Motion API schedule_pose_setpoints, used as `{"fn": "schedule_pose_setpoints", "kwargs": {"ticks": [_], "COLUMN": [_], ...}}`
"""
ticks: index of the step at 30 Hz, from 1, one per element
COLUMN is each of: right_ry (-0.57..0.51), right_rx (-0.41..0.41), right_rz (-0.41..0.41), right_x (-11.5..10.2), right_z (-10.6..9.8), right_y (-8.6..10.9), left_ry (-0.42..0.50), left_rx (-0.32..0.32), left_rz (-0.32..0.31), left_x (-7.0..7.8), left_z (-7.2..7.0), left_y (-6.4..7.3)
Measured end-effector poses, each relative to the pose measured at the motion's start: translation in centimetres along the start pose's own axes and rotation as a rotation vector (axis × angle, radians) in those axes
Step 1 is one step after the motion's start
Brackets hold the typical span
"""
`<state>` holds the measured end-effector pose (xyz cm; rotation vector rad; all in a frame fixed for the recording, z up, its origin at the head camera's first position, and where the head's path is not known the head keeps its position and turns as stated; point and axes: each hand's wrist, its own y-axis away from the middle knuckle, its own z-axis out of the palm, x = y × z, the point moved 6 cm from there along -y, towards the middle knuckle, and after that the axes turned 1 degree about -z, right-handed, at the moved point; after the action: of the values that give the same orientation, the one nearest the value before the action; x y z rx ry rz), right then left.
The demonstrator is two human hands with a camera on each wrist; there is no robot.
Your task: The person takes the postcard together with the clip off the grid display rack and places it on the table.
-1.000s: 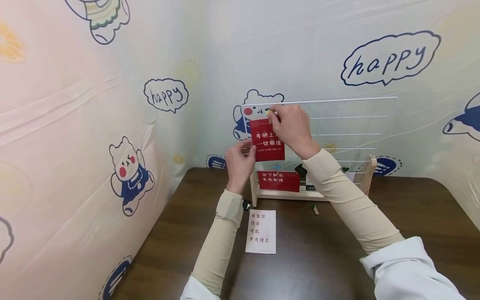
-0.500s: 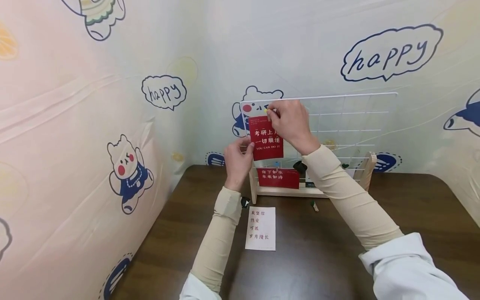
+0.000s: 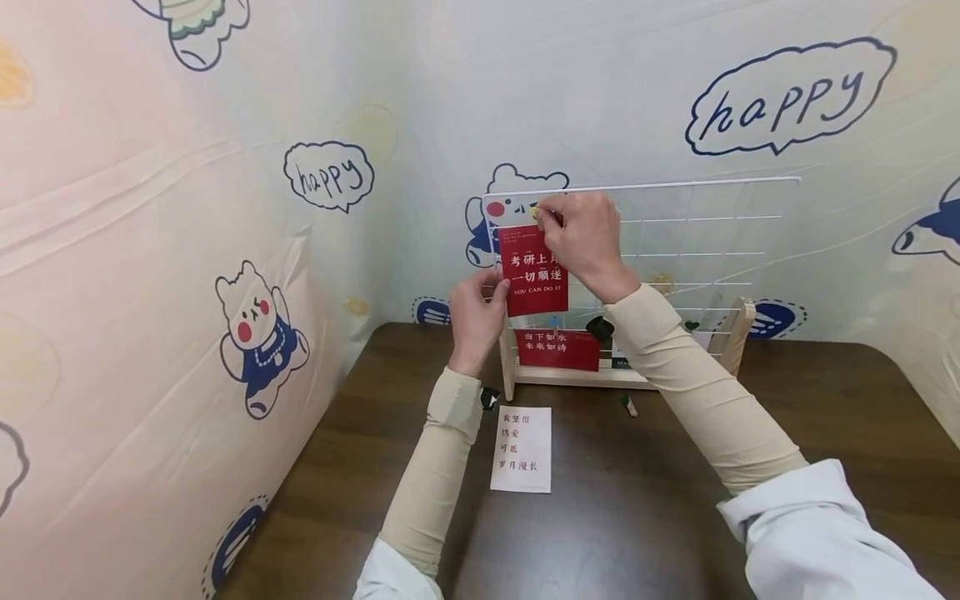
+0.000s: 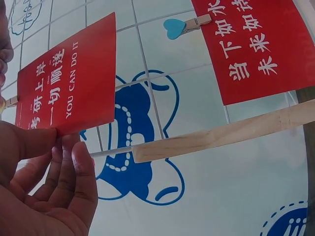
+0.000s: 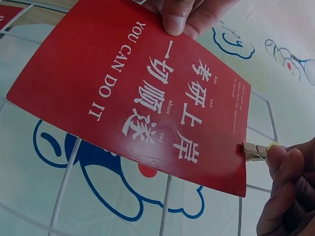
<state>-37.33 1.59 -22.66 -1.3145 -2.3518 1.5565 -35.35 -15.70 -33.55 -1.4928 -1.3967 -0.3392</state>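
Observation:
A red card [image 3: 534,293] with white lettering stands upright before the upper left of a white wire grid [image 3: 697,182]. My left hand [image 3: 476,323] pinches its left edge between thumb and fingers. At the card's top edge, my right hand [image 3: 588,242] pinches a small wooden clothespin [image 5: 255,151] with a yellow trim, its jaws on the card. Whether the clothespin also bites the grid wire I cannot tell. Lower on the grid, a second red card [image 3: 555,357] hangs from a clothespin with a blue heart [image 4: 174,28].
Below the grid runs its wooden base [image 3: 570,377], on a dark brown table [image 3: 615,517]. A white card [image 3: 521,450] with red writing lies in front of it. Another small clothespin [image 3: 628,406] lies to the right of that card. A patterned cloth [image 3: 420,100] hangs behind.
The head view has tilted down slightly, so everything sits a little higher or lower in frame together. Both hands keep their hold on the red card and the clothespin, with hardly any movement.

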Motion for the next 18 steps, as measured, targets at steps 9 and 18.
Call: {"fn": "schedule_pose_setpoints", "kwargs": {"ticks": [9, 18], "right_ry": [-0.059, -0.138], "right_rx": [0.055, 0.054], "right_rz": [-0.009, 0.049], "right_x": [-0.5, -0.4], "right_z": [-1.3, -2.5], "right_y": [0.1, 1.1], "left_ry": [0.033, 0.041], "left_rx": [-0.031, -0.077], "left_rz": [0.013, 0.013], "left_x": [0.8, 0.8], "left_z": [-0.4, -0.6], "left_y": [0.4, 1.4]}}
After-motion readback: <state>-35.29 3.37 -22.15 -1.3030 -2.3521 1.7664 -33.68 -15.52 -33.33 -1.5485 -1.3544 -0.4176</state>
